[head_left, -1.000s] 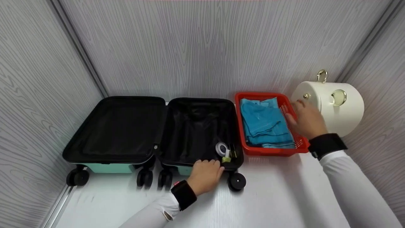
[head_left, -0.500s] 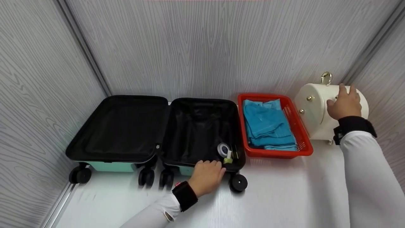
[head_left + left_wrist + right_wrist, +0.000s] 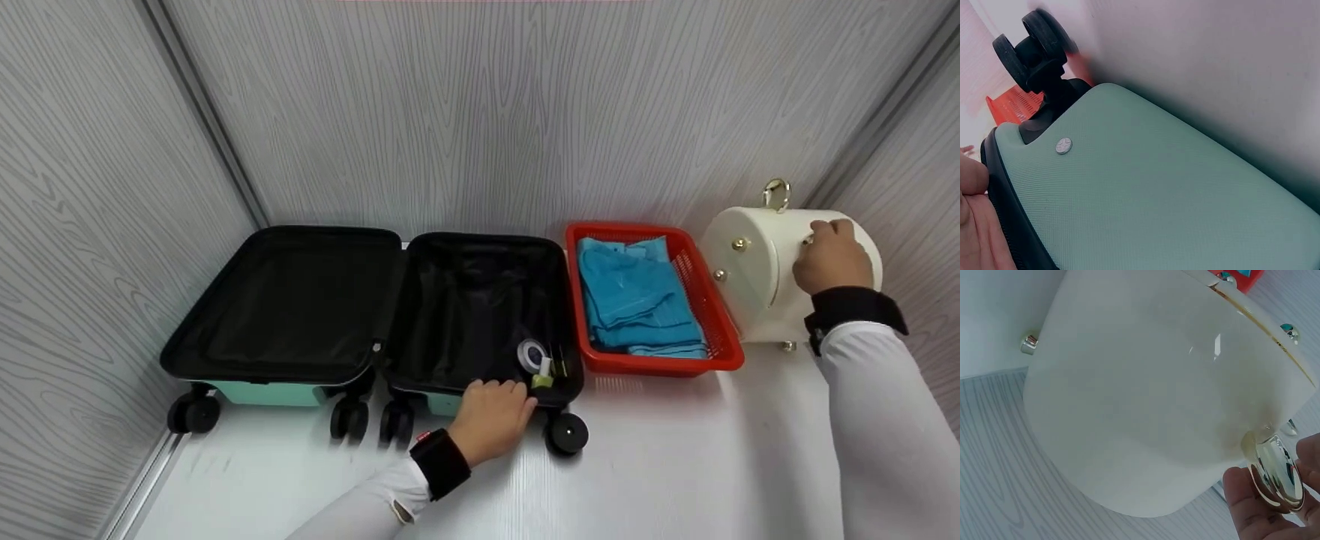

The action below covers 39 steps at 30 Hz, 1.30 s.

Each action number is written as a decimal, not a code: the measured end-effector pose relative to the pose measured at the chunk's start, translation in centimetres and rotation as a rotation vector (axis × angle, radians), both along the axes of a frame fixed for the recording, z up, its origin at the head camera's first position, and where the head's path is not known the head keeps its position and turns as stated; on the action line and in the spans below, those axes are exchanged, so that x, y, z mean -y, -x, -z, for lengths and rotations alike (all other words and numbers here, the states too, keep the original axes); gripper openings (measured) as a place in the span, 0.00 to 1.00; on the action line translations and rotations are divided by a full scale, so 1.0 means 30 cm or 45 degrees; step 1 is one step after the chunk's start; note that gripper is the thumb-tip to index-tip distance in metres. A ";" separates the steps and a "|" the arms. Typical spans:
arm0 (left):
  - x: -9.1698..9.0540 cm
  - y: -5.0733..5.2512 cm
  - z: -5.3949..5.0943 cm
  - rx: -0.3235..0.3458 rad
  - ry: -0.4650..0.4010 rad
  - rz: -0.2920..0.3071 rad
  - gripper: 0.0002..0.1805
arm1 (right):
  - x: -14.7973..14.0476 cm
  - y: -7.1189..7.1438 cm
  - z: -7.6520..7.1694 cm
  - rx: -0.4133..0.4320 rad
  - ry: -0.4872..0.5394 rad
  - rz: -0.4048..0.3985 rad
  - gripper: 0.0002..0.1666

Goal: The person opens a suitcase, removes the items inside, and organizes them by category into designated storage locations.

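My left hand (image 3: 495, 418) grips the front rim of the open suitcase (image 3: 480, 300), fingers over the black edge. Its mint-green shell (image 3: 1145, 185) fills most of the left wrist view. Near that hand, inside the suitcase, lie a white round item (image 3: 529, 352) with a dark centre and a small green bottle (image 3: 542, 377) with a white cap. At the far right, my right hand (image 3: 834, 259) holds a shiny gold ring handle (image 3: 1276, 472) on a white box (image 3: 1140, 394) with a rounded top. The fingers show on both sides of the handle.
A red plastic basket (image 3: 720, 326) with folded blue cloth (image 3: 630, 281) stands between suitcase and white box. The suitcase's other half (image 3: 292, 307) lies open at left. Black wheels (image 3: 567, 433) jut out in front. Wood-patterned walls (image 3: 480, 112) close off the back and sides.
My right hand has moved right from above the basket's edge to the white box, and its fingers have closed round the gold handle. The left hand keeps its hold on the rim.
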State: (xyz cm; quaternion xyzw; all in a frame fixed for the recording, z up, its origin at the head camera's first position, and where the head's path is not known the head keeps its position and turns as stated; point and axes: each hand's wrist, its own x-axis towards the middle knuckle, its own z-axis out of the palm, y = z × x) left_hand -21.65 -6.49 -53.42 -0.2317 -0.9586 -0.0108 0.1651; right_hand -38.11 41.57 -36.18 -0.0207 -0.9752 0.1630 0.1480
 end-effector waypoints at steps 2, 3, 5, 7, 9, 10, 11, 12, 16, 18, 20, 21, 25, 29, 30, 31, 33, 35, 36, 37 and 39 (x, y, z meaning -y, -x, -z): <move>0.001 0.003 -0.002 -0.013 -0.008 0.006 0.22 | -0.011 -0.007 -0.001 -0.038 -0.011 -0.005 0.28; 0.001 0.005 -0.002 -0.016 -0.012 0.008 0.22 | -0.019 -0.011 -0.004 -0.048 -0.016 -0.010 0.27; 0.001 0.009 -0.004 -0.016 -0.014 0.011 0.22 | -0.038 -0.021 -0.009 -0.062 -0.032 -0.032 0.26; -0.001 0.014 -0.005 -0.013 -0.017 0.016 0.22 | -0.062 -0.033 -0.017 -0.053 -0.041 -0.061 0.27; -0.003 0.017 -0.006 0.001 -0.014 0.016 0.22 | -0.083 -0.051 -0.025 -0.025 -0.038 -0.091 0.30; -0.003 0.017 -0.007 0.010 -0.013 0.016 0.22 | -0.090 -0.062 -0.026 -0.018 -0.036 -0.104 0.30; -0.003 0.017 -0.007 0.021 -0.014 0.017 0.22 | -0.095 -0.076 -0.025 -0.012 -0.032 -0.113 0.30; -0.002 0.017 -0.008 0.035 -0.018 0.017 0.22 | -0.097 -0.091 -0.022 -0.011 -0.028 -0.120 0.29; 0.009 0.017 -0.009 0.079 -0.027 0.013 0.22 | -0.084 -0.159 -0.004 -0.039 -0.034 -0.120 0.26; 0.014 0.019 -0.011 0.086 -0.026 0.010 0.22 | -0.076 -0.195 -0.002 -0.053 -0.051 -0.116 0.25; 0.017 0.022 -0.013 0.086 -0.024 0.009 0.22 | -0.071 -0.233 -0.011 -0.042 -0.073 -0.115 0.26; 0.018 0.024 -0.014 0.085 -0.026 0.008 0.22 | -0.069 -0.252 -0.017 -0.039 -0.082 -0.117 0.26; 0.018 0.031 -0.014 0.062 -0.042 0.010 0.22 | -0.065 -0.324 -0.046 -0.065 -0.133 -0.180 0.25; 0.021 0.030 -0.013 0.048 -0.055 0.014 0.22 | -0.057 -0.396 -0.065 -0.084 -0.181 -0.239 0.21; 0.022 0.029 -0.013 0.060 -0.058 0.012 0.22 | -0.053 -0.412 -0.068 -0.073 -0.184 -0.236 0.20; 0.024 0.027 -0.012 0.076 -0.058 0.009 0.22 | -0.051 -0.427 -0.071 -0.068 -0.177 -0.236 0.18; 0.026 0.027 -0.012 0.110 -0.056 0.004 0.22 | -0.051 -0.451 -0.073 -0.043 -0.155 -0.216 0.16; 0.029 0.028 -0.011 0.128 -0.058 -0.001 0.22 | -0.060 -0.462 -0.075 -0.016 -0.125 -0.196 0.15; 0.030 0.029 -0.011 0.131 -0.060 -0.002 0.22 | -0.073 -0.461 -0.074 -0.014 -0.091 -0.202 0.15; 0.031 0.031 -0.011 0.130 -0.061 -0.003 0.22 | -0.089 -0.456 -0.072 -0.020 -0.050 -0.214 0.17; 0.032 0.035 -0.012 0.122 -0.063 -0.008 0.22 | -0.127 -0.439 -0.068 -0.015 -0.012 -0.212 0.21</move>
